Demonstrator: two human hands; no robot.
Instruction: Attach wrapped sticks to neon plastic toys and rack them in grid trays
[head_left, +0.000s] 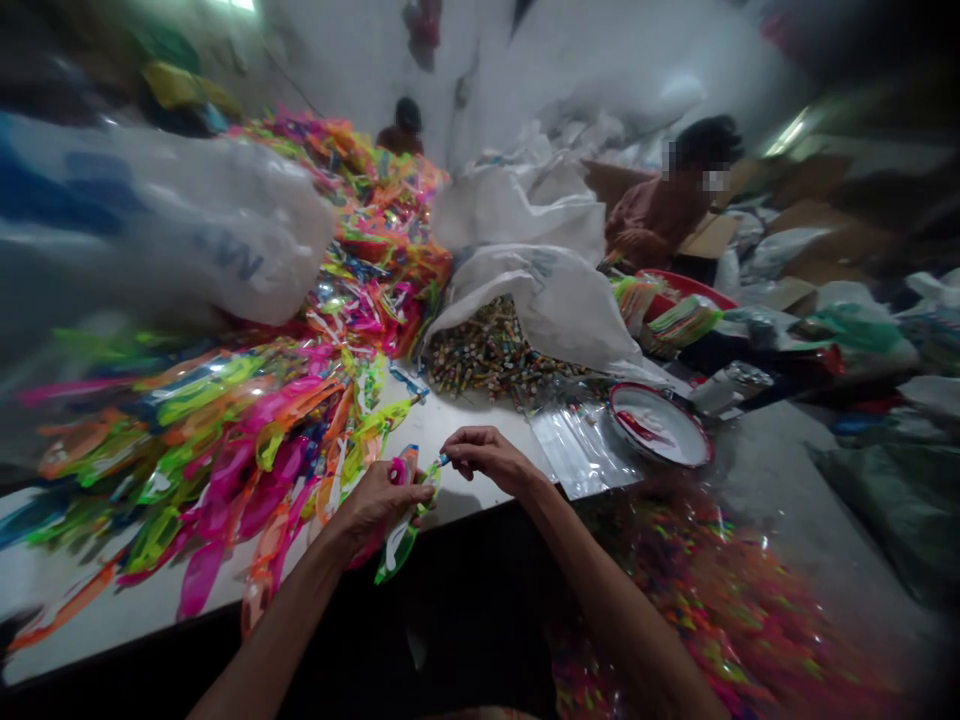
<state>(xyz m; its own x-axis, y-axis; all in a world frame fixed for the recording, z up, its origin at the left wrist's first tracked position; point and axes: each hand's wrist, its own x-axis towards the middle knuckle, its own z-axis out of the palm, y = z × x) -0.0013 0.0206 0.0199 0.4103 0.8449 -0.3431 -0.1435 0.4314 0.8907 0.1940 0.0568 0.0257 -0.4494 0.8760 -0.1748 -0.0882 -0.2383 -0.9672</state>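
My left hand [381,500] is closed round a few translucent neon plastic pieces, among them a green one [397,555] that hangs below the fingers and a pink one [399,470]. Close by on its right, my right hand [491,458] pinches a small blue-tipped piece [443,460] at the upper end of the green plastic. Whether the two parts are joined there is too small to tell. Both hands are above the front edge of the white table [465,497]. A heap of similar pink, green and orange pieces [277,400] lies to the left.
Behind my hands, a white sack [555,300] lies open over many small multicoloured pieces [491,345]. Clear plastic bags [574,450] and a red-rimmed white bowl [694,435] are at the right. One person [652,215] sits beyond, another [401,138] farther back. Colourful bagged pieces [720,590] lie lower right.
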